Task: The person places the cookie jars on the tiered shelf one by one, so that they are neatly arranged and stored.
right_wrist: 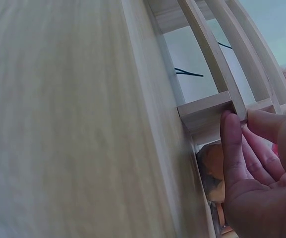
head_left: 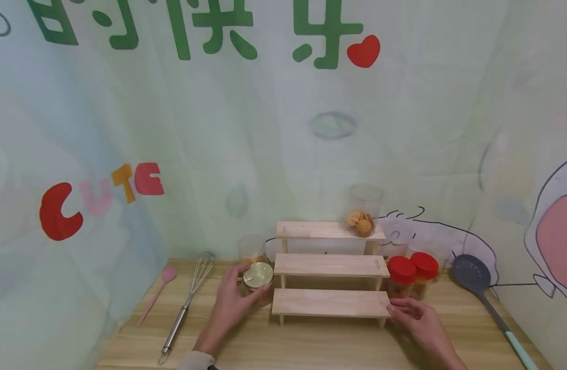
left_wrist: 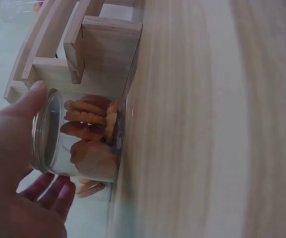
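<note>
With the left hand (head_left: 232, 302) curled round the gold-lidded jar (head_left: 258, 275) at nine o'clock from the wooden stand (head_left: 329, 302) on the bench (head_left: 329, 345), and the right hand (head_left: 419, 324) pinching the stand's four-o'clock corner, this looks like grip-and-brace, the next move probably calling for a level lift.

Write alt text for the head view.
A person's left grip holds a gold-topped jar beside a three-tier wooden stand while the right grip pinches the right end of the bottom tier. A clear jar of cookies stands on the top tier. A whisk lies to the left; two red-lidded jars stand to the right.
</note>
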A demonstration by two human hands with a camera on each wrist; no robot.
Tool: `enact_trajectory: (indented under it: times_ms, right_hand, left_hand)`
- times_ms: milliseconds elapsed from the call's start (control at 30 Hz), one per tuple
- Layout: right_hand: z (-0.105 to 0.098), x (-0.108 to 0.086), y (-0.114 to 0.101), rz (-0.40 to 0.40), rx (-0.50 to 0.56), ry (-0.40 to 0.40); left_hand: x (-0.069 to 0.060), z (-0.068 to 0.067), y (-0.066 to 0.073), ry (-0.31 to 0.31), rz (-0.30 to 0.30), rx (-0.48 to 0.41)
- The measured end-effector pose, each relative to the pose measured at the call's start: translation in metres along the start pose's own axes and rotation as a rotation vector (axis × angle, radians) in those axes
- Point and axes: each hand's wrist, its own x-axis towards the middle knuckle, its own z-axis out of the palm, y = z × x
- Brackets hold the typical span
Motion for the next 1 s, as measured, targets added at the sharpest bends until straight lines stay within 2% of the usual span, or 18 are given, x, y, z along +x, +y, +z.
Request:
enact_trajectory:
  times_ms: [100,233,367,600,833,1000]
  right_hand:
    - [0.0002,-0.001,0.0007,-0.015,0.006,0.005]
    - [-0.0007,-0.0006,0.0014,0.0,0.008,0.008]
    - [-0.0024,0.0004,0.0027,0.028,-0.007,0.009]
    - [-0.004,0.0025,0.0033,0.064,-0.036,-0.017]
    - [-0.0035,0.0032,-0.0009,0.106,-0.041,-0.02]
    - [-0.0027,0.0034,-0.0027,0.127,-0.053,-0.016]
  left_hand:
    - [-0.0009,0.0022,-0.0034,-0.025,-0.037,0.002]
    - [-0.0014,0.0048,-0.0046,-0.062,-0.086,-0.037]
    - [-0.0026,0.0069,-0.0049,-0.129,-0.112,-0.069]
    - [-0.0064,0.0075,-0.0056,-0.221,-0.141,-0.056]
    - [-0.0064,0.0053,-0.006,-0.213,-0.184,-0.06]
    - [-0.0049,0.0028,-0.0068,-0.169,-0.209,-0.064]
